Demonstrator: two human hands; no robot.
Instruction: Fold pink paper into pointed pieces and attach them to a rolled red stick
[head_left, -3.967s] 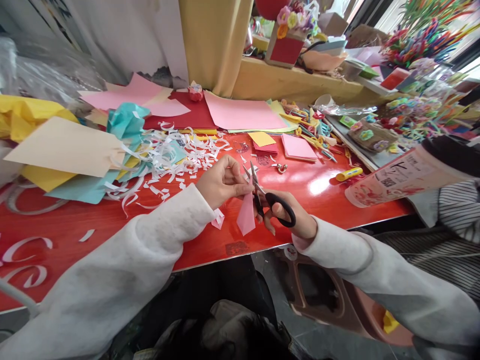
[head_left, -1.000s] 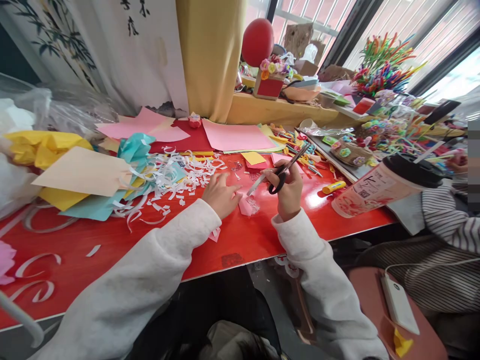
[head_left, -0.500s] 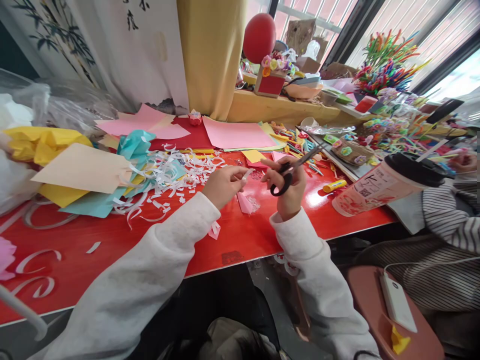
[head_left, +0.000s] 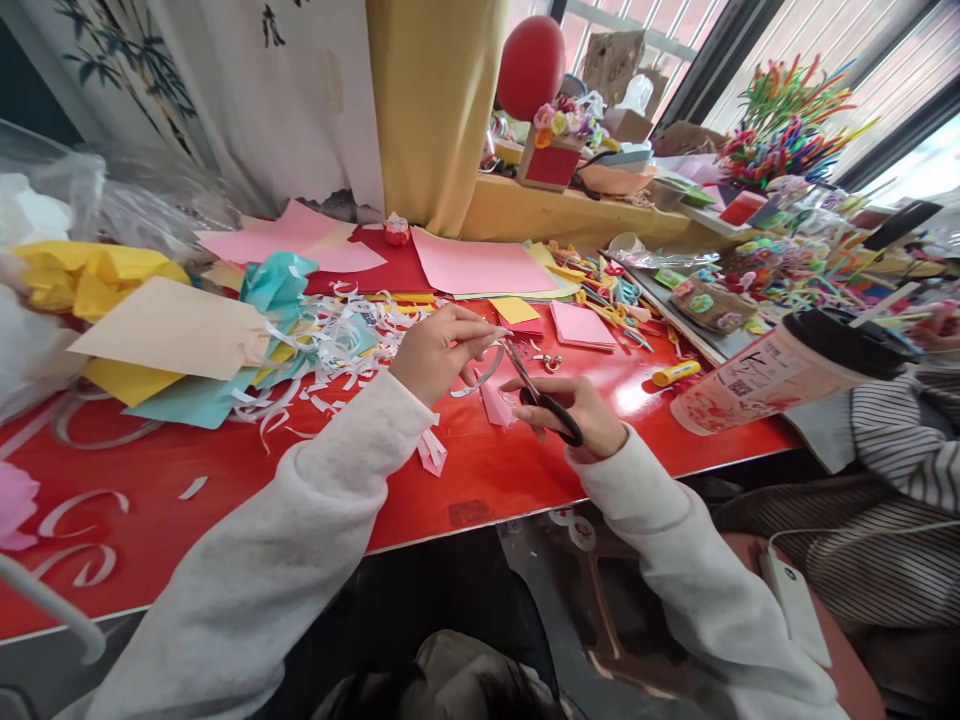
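Observation:
My left hand (head_left: 435,350) is raised over the red table (head_left: 225,490), its fingers pinched on a thin curling strip of white paper (head_left: 484,372). My right hand (head_left: 581,415) grips black-handled scissors (head_left: 541,396), whose blades point up at that strip just below my left fingertips. A folded pink paper piece (head_left: 495,405) lies on the table under both hands. A smaller pink scrap (head_left: 433,452) sits near my left sleeve.
White paper shavings (head_left: 337,335) and coloured sheets (head_left: 169,330) pile at the left. Pink square sheets (head_left: 579,325), a yellow glue stick (head_left: 676,373) and a lidded paper cup (head_left: 780,370) lie to the right, next to a person in a striped sleeve (head_left: 900,440).
The pink piece that both hands held four seconds ago now lies on the table. My left hand took up a white strip, and the scissors swung down from pointing away to meet it.

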